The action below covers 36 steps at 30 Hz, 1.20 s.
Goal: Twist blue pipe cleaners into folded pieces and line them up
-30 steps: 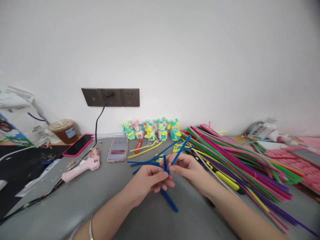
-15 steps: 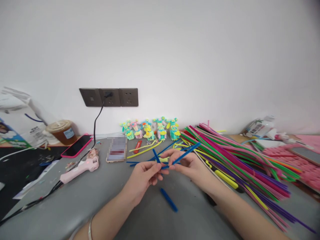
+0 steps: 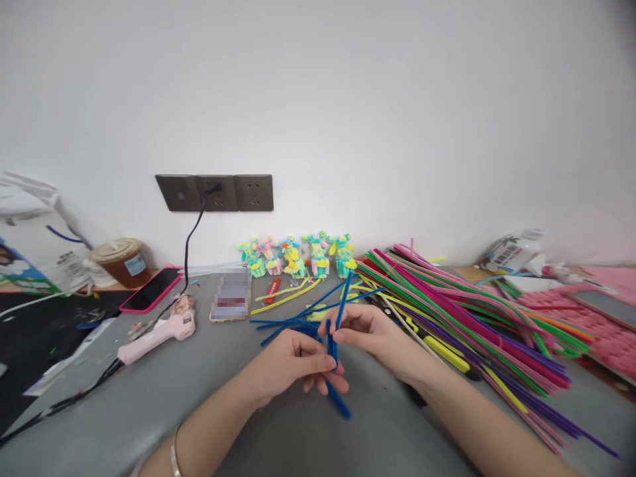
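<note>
Both hands meet over the grey table, on one blue pipe cleaner (image 3: 342,303) bent into a narrow V. My left hand (image 3: 303,363) pinches it near the low bend between thumb and fingers. Higher up, my right hand (image 3: 365,329) grips the long arm of the same pipe cleaner with thumb and forefinger; the short arm stands beside it. Below my left hand, a short blue piece (image 3: 338,401) lies on the table, its upper end partly covered by the fingers. More blue pipe cleaners (image 3: 281,326) lie loosely crossed behind the hands.
Several small colourful figures (image 3: 293,258) stand along the wall. At right spreads a large bundle of multicoloured pipe cleaners (image 3: 477,311), with a yellow-handled tool (image 3: 447,353) beside it. A pink glue gun (image 3: 156,338), a phone (image 3: 231,295) and a lidded drink cup (image 3: 122,262) are at left.
The blue pipe cleaner's wide bend has narrowed, its two arms now nearly side by side and upright. My left hand has moved slightly down, and my right hand slightly left.
</note>
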Each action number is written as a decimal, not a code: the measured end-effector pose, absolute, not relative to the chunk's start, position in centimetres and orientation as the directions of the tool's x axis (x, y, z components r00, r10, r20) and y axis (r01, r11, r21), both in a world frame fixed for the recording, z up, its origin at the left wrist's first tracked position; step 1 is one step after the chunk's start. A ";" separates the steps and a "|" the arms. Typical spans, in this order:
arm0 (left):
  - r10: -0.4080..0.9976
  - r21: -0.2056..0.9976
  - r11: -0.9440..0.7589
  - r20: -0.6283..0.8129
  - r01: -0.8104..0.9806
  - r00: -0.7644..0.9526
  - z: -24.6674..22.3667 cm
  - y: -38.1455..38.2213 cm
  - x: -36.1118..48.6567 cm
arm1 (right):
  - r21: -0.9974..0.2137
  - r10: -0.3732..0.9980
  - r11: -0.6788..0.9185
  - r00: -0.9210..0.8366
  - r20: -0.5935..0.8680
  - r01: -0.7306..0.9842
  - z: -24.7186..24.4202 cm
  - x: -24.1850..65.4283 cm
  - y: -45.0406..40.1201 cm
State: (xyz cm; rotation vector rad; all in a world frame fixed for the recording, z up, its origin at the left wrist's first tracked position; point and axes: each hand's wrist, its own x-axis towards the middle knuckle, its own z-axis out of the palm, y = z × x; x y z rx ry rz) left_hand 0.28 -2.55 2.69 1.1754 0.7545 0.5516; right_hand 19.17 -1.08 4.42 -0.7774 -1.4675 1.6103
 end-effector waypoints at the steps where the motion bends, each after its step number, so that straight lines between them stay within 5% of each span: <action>1: 0.725 0.951 0.308 -0.237 0.004 0.647 2.7 -2.5 0.3 | -0.986 0.874 -0.007 -0.480 0.075 -0.166 4.4 19.2 -1.1; 13: 0.695 0.953 0.299 -0.248 0.043 0.674 3.1 -2.4 0.2 | -0.987 0.912 -0.018 -0.407 0.048 -0.157 4.0 19.6 -0.6; 22: 0.787 0.995 0.062 -0.093 0.072 0.609 2.8 -2.6 0.7 | -0.990 0.943 -0.004 -0.330 0.043 -0.138 3.9 19.1 -0.7; 36: 0.738 0.938 -0.103 -0.150 0.330 0.658 3.4 -3.3 0.5 | -0.998 0.942 0.061 -0.330 0.056 0.004 3.7 19.3 -0.6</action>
